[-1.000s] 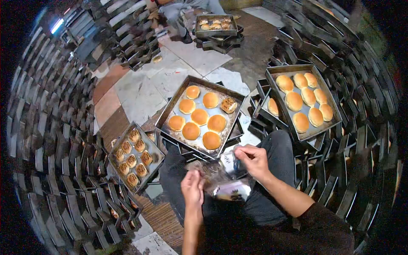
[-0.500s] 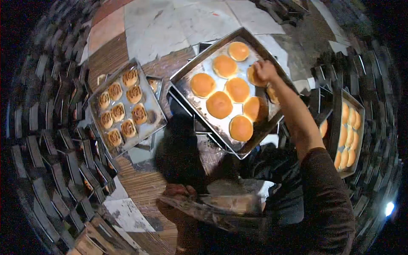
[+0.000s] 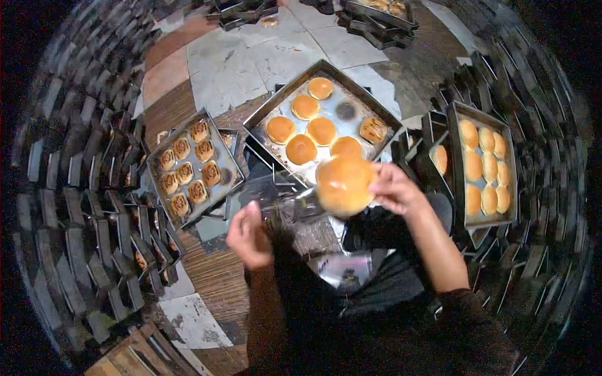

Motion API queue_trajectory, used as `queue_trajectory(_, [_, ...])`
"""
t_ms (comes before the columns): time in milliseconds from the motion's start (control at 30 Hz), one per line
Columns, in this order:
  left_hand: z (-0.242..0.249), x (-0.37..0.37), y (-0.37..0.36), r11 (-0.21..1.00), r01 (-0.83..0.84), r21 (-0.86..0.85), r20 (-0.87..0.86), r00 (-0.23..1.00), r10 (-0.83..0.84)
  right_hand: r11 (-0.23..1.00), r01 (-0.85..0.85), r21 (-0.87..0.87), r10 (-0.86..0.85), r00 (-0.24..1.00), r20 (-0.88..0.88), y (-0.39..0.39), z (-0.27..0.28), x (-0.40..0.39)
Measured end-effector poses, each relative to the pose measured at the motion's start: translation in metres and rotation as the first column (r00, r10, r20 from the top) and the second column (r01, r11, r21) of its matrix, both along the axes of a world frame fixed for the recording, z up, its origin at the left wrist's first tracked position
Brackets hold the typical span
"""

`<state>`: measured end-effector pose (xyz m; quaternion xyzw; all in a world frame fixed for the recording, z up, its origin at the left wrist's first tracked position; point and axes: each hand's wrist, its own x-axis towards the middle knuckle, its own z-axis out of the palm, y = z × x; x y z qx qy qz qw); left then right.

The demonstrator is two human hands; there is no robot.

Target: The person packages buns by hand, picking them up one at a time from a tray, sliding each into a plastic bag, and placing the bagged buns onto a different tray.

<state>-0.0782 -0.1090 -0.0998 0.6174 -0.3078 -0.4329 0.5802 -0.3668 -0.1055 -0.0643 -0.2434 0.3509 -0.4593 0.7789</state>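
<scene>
A round golden bun [image 3: 343, 185] is in my right hand [image 3: 398, 190], pinched at its right edge and raised over the near side of the large metal tray [image 3: 266, 118]. My left hand [image 3: 249, 238] is lower left, its fingers curled at a clear plastic bag [image 3: 291, 203]. The bag stretches toward the bun; its mouth is hard to make out. Several round buns [image 3: 301, 149] lie on the tray, beside a darker streaked bun [image 3: 373, 130] at its right corner. A dark round spot marks the tray's surface near them.
On the left stands a tray [image 3: 237, 175] of swirl-topped buns. A tray [image 3: 489, 219] of oblong buns is at the right. Printed plastic packaging [image 3: 348, 269] lies across my lap. Stacked dark trays [image 3: 81, 213] line both sides, and more trays [image 3: 379, 15] sit at the back.
My right hand has lifted a bun off the large tray and brought it nearer. My left hand has risen from my lap with a clear bag. The camera view has shifted.
</scene>
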Motion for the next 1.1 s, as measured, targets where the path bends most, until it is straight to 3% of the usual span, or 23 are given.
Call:
queue_trajectory(67, [0.007,-0.004,0.021,0.989,0.142,0.029,0.107,0.984,-0.145,0.99,-0.088,-0.11,0.068,0.983,-0.17,0.044,0.004,0.023])
queue_trajectory(133, [0.005,-0.003,0.038,0.98,0.198,-0.019,0.126,0.973,-0.194,0.968,0.01,-0.252,-0.085,0.953,-0.29,0.079,0.041,0.063])
queue_trajectory(167, [-0.01,0.007,0.042,0.976,0.194,-0.1,0.003,0.981,-0.195,0.94,0.091,-0.328,-0.208,0.917,-0.342,0.095,0.053,0.074])
queue_trajectory(200, [0.037,-0.009,0.054,0.98,0.165,-0.107,-0.342,0.92,-0.193,0.783,-0.065,-0.619,-0.421,0.676,-0.604,0.107,0.065,0.078])
queue_trajectory(233, [0.083,-0.03,0.068,0.985,0.133,-0.106,-0.646,0.744,-0.17,0.674,-0.183,-0.716,-0.549,0.525,-0.65,0.118,0.069,0.086])
queue_trajectory(300, [0.094,-0.034,0.083,0.915,0.318,-0.248,-0.668,0.628,-0.399,0.324,-0.362,-0.874,-0.73,0.492,-0.474,0.117,0.061,0.108])
queue_trajectory(333, [0.103,-0.034,0.087,0.886,0.336,-0.321,-0.611,0.641,-0.464,0.342,-0.418,-0.841,-0.684,0.503,-0.528,0.127,0.064,0.115])
queue_trajectory(367, [0.125,-0.033,0.091,0.91,0.249,-0.331,-0.635,0.655,-0.41,0.324,-0.405,-0.855,-0.68,0.528,-0.508,0.133,0.073,0.121])
queue_trajectory(433, [0.132,-0.031,0.111,0.838,0.264,-0.479,-0.419,0.769,-0.482,0.283,-0.387,-0.877,-0.676,0.569,-0.469,0.139,0.094,0.125])
queue_trajectory(500, [0.138,-0.034,0.153,0.907,0.213,-0.363,-0.331,0.88,-0.339,0.199,-0.371,-0.907,-0.711,0.582,-0.394,0.146,0.112,0.124])
queue_trajectory(567, [0.153,-0.03,0.162,0.865,0.209,-0.456,-0.405,0.817,-0.411,0.117,-0.394,-0.912,-0.741,0.576,-0.344,0.155,0.118,0.124])
queue_trajectory(600, [0.171,-0.022,0.151,0.776,0.205,-0.597,-0.489,0.674,-0.554,0.098,-0.41,-0.907,-0.734,0.585,-0.344,0.159,0.114,0.125])
queue_trajectory(633, [0.182,-0.012,0.141,0.675,0.163,-0.72,-0.528,0.503,-0.684,0.095,-0.455,-0.885,-0.747,0.555,-0.366,0.159,0.111,0.127])
queue_trajectory(700, [0.156,-0.018,0.143,0.755,0.256,-0.603,-0.46,0.662,-0.592,0.085,-0.548,-0.832,-0.774,0.489,-0.402,0.154,0.107,0.132])
queue_trajectory(733, [0.144,-0.021,0.145,0.791,0.298,-0.534,-0.411,0.726,-0.551,0.156,-0.479,-0.864,-0.797,0.456,-0.396,0.151,0.107,0.139])
queue_trajectory(767, [0.138,-0.036,0.146,0.821,0.252,-0.511,-0.299,0.844,-0.446,0.277,-0.634,-0.722,-0.81,0.251,-0.531,0.149,0.11,0.14])
queue_trajectory(833, [0.136,-0.044,0.135,0.934,0.177,-0.309,-0.501,0.805,-0.318,0.412,-0.586,-0.698,-0.714,0.268,-0.647,0.151,0.107,0.148])
queue_trajectory(867, [0.12,-0.031,0.125,0.951,0.161,-0.263,-0.693,0.654,-0.302,0.474,-0.582,-0.661,-0.635,0.295,-0.714,0.157,0.107,0.149])
queue_trajectory(900, [0.114,-0.021,0.112,0.968,0.122,-0.221,-0.655,0.717,-0.24,0.427,-0.554,-0.714,-0.652,0.359,-0.668,0.161,0.09,0.149])
queue_trajectory(967, [0.112,0.009,0.099,0.956,0.161,-0.243,-0.791,0.538,-0.292,0.329,-0.652,-0.683,-0.531,0.47,-0.705,0.17,0.064,0.138])
queue_trajectory(1000, [0.113,0.014,0.098,0.967,0.132,-0.219,-0.761,0.597,-0.254,0.368,-0.675,-0.639,-0.313,0.557,-0.769,0.166,0.077,0.129])
queue_trajectory(1067, [0.12,0.01,0.105,0.967,0.17,-0.189,-0.774,0.58,-0.253,0.415,-0.728,-0.546,0.148,0.646,-0.749,0.154,0.105,0.114])
queue_trajectory(1100, [0.125,0.004,0.108,0.965,0.193,-0.175,-0.781,0.569,-0.255,0.515,-0.53,-0.674,-0.123,0.732,-0.67,0.155,0.099,0.126])
